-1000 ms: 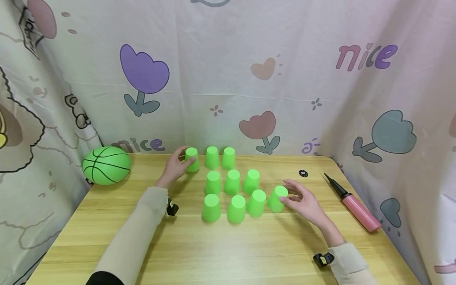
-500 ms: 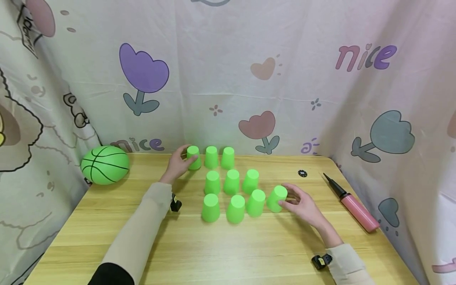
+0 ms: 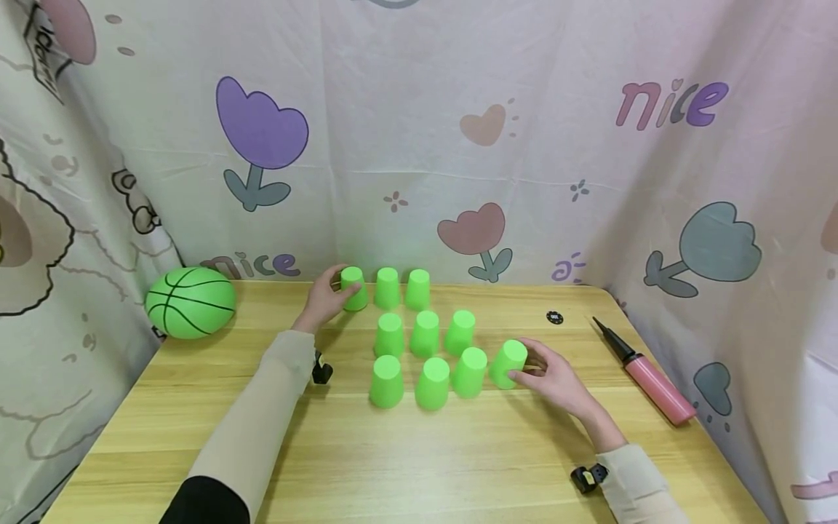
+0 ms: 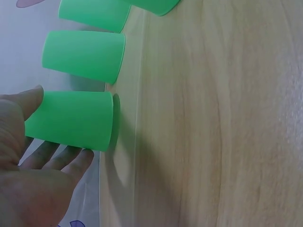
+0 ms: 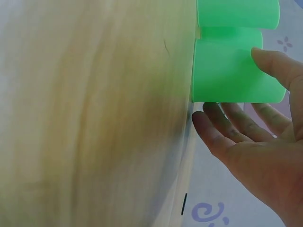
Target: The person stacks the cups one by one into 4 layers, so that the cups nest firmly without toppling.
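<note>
My left grip [image 3: 326,298] is pinching the leftmost green cup [image 3: 353,291] of the far row, and my right grip [image 3: 555,375] is holding the rightmost green cup [image 3: 508,364] of the near row, both cups pointing rim down. Between those rows, three upside-down green cups [image 3: 424,333] are standing on the worktop [image 3: 425,466]. I am also seeing a green basketball [image 3: 191,302] resting at far left and a pink hand pump [image 3: 660,386] lying at right.
</note>
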Action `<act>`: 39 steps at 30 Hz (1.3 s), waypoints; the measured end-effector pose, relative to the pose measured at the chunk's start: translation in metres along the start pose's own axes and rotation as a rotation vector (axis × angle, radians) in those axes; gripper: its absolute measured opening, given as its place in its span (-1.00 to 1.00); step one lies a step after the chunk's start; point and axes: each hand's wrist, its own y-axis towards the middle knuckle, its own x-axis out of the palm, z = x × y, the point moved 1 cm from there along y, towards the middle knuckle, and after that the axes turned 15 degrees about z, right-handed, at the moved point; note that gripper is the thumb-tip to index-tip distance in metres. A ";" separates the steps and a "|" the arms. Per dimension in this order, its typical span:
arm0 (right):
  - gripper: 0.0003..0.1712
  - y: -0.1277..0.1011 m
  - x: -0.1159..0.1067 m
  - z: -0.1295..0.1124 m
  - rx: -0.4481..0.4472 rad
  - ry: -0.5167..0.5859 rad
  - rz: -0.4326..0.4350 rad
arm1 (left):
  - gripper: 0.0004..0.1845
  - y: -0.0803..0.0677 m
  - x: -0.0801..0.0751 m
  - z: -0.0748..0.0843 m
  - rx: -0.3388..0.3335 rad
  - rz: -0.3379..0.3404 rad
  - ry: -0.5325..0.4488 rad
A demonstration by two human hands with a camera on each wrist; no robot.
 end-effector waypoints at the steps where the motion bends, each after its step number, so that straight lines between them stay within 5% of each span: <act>1: -0.16 0.000 0.000 0.000 -0.002 -0.005 -0.002 | -0.33 0.000 0.000 0.000 -0.002 -0.002 0.002; 39: -0.24 0.001 0.000 0.004 -0.020 -0.012 -0.002 | -0.19 0.002 0.000 -0.006 -0.028 -0.046 0.004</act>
